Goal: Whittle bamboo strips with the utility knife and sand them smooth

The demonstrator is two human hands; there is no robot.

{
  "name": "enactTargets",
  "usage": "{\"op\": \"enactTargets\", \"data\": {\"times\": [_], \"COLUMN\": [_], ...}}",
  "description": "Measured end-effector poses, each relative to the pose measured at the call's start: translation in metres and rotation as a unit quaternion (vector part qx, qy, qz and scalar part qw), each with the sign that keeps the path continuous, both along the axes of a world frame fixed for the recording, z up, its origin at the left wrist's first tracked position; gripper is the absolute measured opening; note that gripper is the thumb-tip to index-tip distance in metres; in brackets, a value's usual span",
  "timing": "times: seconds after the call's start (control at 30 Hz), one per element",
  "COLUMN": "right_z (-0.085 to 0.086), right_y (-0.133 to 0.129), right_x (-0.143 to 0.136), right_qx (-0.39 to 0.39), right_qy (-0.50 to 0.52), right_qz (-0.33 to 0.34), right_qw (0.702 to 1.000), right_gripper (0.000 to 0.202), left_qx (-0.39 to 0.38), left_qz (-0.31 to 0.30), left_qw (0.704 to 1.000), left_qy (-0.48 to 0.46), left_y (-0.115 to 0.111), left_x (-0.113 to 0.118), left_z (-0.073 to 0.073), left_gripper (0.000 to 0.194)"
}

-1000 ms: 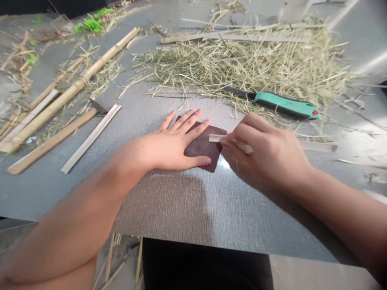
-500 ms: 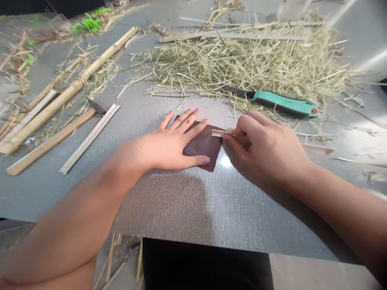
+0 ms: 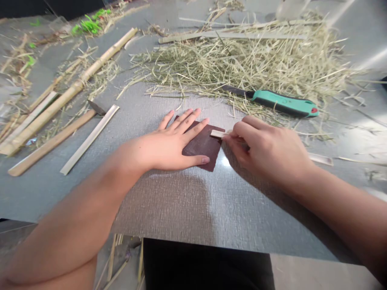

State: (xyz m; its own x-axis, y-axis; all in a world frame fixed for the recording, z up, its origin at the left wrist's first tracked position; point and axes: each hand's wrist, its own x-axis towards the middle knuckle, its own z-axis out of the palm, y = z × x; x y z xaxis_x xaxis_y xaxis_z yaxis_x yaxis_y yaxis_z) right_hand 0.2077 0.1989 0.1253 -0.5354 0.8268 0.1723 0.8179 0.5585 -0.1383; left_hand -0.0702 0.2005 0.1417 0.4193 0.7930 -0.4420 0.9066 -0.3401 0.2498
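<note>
My left hand lies flat with its fingers spread, pressing on a dark reddish-brown sheet of sandpaper on the grey table. Between the thumb and fingers of my right hand is a thin pale bamboo strip. Its near end rests over the right part of the sandpaper, and the far end sticks out past my wrist on the right. The middle of the strip is hidden by my hand.
Behind my hands lies a heap of bamboo shavings, with a green-handled knife along its front. To the left are a wooden-handled tool, a short split strip and a long bamboo pole.
My left hand stays put on the sandpaper. My right hand has shifted slightly downward, and the strip has turned a little, so its far end sits lower.
</note>
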Motion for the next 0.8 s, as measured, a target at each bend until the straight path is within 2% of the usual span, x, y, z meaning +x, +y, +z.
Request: {"op": "enactTargets", "data": {"times": [0.2, 0.5, 0.7, 0.8], "right_z": [0.001, -0.002, -0.003, -0.003], "right_y": [0.002, 0.012, 0.015, 0.017], "right_x": [0.002, 0.007, 0.008, 0.008], "right_qx": [0.002, 0.023, -0.021, -0.035], "right_qy": [-0.016, -0.069, -0.069, -0.062], "right_qz": [0.039, -0.039, -0.003, -0.006], "right_qw": [0.999, 0.997, 0.997, 0.997], "right_gripper": [0.047, 0.042, 0.039, 0.039], "left_qx": [-0.003, -0.009, -0.006, -0.007], "left_qz": [-0.001, 0.000, 0.000, 0.000], "left_qw": [1.000, 1.000, 1.000, 1.000], "left_qy": [-0.007, 0.012, -0.001, 0.001], "left_y": [-0.001, 0.000, 0.000, 0.000], "left_x": [-0.002, 0.000, -0.001, -0.001], "left_z": [-0.001, -0.001, -0.001, -0.001], "left_gripper": [0.120, 0.122, 0.123, 0.123]}}
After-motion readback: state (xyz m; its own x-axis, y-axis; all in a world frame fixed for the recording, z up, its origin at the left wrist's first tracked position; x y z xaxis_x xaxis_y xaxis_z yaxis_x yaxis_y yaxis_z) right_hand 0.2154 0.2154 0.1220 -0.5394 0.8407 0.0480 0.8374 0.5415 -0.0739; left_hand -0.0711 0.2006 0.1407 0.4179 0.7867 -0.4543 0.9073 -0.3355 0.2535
